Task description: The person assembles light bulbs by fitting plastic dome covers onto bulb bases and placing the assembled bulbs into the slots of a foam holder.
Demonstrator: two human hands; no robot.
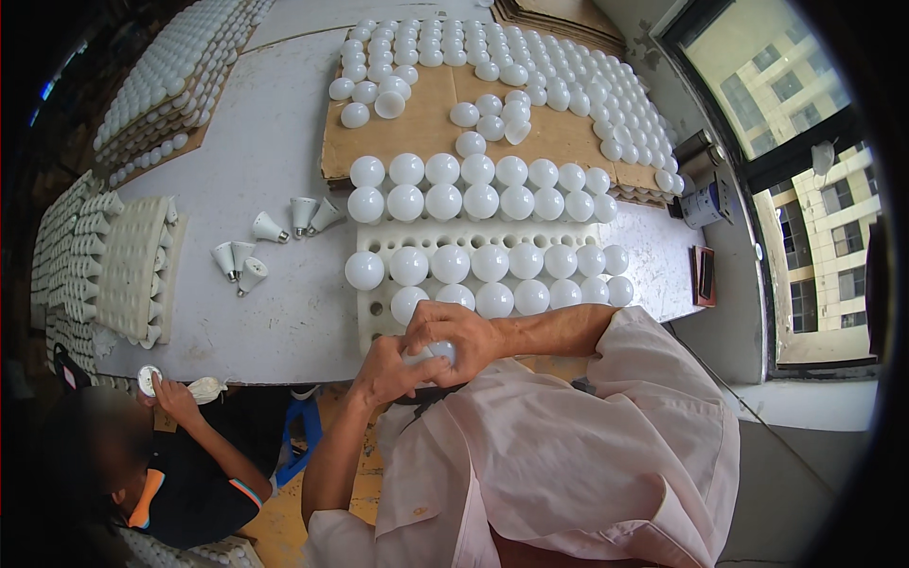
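Observation:
Close to my body at the table's front edge, my left hand (386,371) and my right hand (456,333) are closed together around a white light bulb (439,351). My fingers cover most of it. Just beyond them lies a white foam tray (367,308) with round holes. Rows of round white bulbs (490,263) stand in it, globes up. One hole at its near left corner shows bare. Further back, two more rows of bulbs (443,202) stand close together.
Behind, a cardboard sheet (398,142) carries many white globe covers (511,73). Several bulb bases (270,227) lie loose to the left, beside stacked moulded trays (142,265). At lower left a co-worker (189,483) holds a round white part (149,381). A window (814,237) stands at right.

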